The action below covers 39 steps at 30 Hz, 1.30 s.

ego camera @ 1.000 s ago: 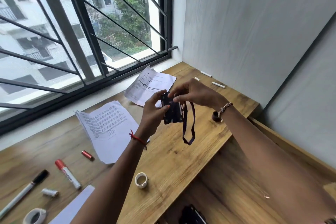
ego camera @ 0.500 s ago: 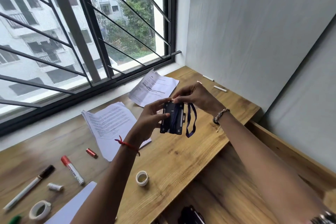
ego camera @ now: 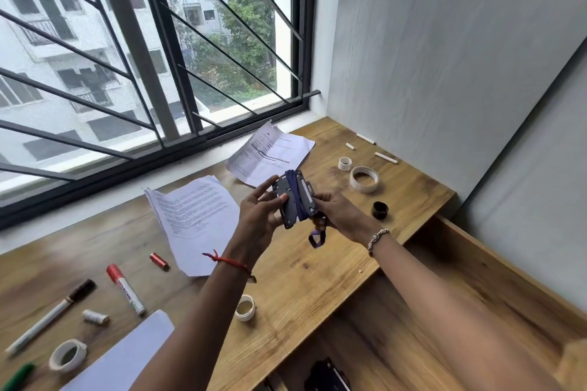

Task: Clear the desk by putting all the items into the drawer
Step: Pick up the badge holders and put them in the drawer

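Your left hand [ego camera: 257,219] curls around the left edge of a dark badge holder [ego camera: 290,203], thumb on its face. Your right hand [ego camera: 341,216] grips its right side, beside the purple lanyard [ego camera: 298,197] wound round it. Both hold it above the wooden worktop [ego camera: 301,279].

Four pale tape rolls [ego camera: 67,355] [ego camera: 245,308] [ego camera: 364,179] [ego camera: 345,163], one black roll [ego camera: 380,210], three chalk sticks [ego camera: 365,138] [ego camera: 350,146] [ego camera: 386,157], two printed paper stacks [ego camera: 197,216] [ego camera: 270,152] and two capped markers [ego camera: 125,289] [ego camera: 47,317] are lying on the counter [ego camera: 317,267], while two hands [ego camera: 259,217] [ego camera: 344,216] are holding one badge holder [ego camera: 289,200].
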Each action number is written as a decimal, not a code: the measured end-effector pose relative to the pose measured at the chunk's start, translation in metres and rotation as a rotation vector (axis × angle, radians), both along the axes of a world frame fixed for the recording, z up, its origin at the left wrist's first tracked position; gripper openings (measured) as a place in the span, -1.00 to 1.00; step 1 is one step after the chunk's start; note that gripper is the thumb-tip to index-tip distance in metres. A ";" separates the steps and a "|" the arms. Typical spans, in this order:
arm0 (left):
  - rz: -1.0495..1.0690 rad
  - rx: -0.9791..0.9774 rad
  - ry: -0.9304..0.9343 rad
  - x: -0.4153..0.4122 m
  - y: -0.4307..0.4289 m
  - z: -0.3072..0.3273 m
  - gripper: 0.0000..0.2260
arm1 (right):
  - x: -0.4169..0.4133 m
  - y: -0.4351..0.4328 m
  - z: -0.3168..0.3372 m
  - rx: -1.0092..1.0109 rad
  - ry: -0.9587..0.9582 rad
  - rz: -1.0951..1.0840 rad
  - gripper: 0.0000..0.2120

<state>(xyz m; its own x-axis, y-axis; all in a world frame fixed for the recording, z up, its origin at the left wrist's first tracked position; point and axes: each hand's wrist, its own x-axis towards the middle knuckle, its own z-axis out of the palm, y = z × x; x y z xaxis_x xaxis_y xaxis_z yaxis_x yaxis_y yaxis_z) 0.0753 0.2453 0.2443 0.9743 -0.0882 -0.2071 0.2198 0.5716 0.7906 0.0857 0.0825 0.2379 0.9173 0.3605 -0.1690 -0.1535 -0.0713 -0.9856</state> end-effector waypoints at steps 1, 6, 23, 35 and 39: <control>0.040 0.036 -0.003 0.000 0.000 -0.001 -0.63 | -0.003 -0.001 -0.002 -0.040 -0.006 0.028 -0.76; 0.181 0.114 0.010 -0.005 -0.010 -0.006 -0.62 | -0.011 -0.001 0.000 -0.380 -0.088 0.216 -0.83; 0.219 0.550 -0.197 -0.017 -0.019 -0.011 -0.66 | 0.000 0.003 0.048 -0.581 -0.585 -0.028 -0.86; 0.285 0.475 -0.121 -0.023 -0.032 -0.018 -0.67 | -0.020 0.043 0.002 -0.849 -0.813 -0.521 -0.82; 0.337 0.419 -0.080 -0.023 -0.034 -0.026 -0.68 | -0.026 0.055 -0.002 -0.873 -0.673 -0.432 -0.74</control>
<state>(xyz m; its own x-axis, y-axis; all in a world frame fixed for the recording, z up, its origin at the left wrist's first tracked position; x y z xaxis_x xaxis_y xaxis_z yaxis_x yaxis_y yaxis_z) 0.0524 0.2111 0.2183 0.9486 0.3058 -0.0813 0.0085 0.2322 0.9726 0.0599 0.1371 0.2361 0.9332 0.0011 0.3595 0.2015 -0.8297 -0.5206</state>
